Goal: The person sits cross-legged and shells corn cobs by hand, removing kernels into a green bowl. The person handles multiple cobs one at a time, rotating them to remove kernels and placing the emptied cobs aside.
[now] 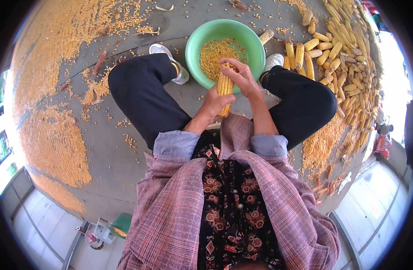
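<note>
Between my knees, over the near rim of a green plastic basin [257, 44], I hold an ear of corn [225, 84] with both hands. My left hand [213, 104] is wrapped around its lower half, the thumb lying across the kernels. At the upper end, my right hand [242, 76] has its fingers and thumb curled over the tip, where some darker, reddish cob shows. Loose yellow kernels [213, 55] cover part of the basin's bottom. The palm side of each hand is hidden.
A large heap of corn ears [348, 67] lies at the right, with kernels [323, 141] beside it. Kernels are spread widely at the left [51, 141]. A bare red cob [99, 62] lies on the grey floor. My shoes flank the basin.
</note>
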Action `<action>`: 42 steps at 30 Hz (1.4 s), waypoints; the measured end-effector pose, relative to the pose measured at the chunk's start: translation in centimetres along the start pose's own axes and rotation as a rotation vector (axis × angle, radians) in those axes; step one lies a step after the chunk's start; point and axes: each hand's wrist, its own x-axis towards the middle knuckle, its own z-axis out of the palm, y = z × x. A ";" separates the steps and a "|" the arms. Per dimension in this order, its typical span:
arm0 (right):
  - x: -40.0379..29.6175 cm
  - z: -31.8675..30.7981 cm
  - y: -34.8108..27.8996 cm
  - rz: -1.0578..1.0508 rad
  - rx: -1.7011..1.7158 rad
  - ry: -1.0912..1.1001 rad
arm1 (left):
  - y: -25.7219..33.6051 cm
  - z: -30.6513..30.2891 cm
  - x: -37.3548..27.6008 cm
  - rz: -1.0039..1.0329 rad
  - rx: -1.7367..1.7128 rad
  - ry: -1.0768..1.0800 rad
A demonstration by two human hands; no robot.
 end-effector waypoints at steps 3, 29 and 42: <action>0.1 0.1 0.3 -0.003 0.013 0.023 | -0.1 -0.1 0.0 -0.023 -0.046 -0.019; -0.4 -1.4 -0.2 0.220 0.394 -0.106 | 0.6 -1.6 -0.3 -0.252 -0.521 -0.232; -0.2 -0.7 0.5 0.142 0.258 0.076 | 0.6 -1.3 0.1 -0.291 -0.615 -0.292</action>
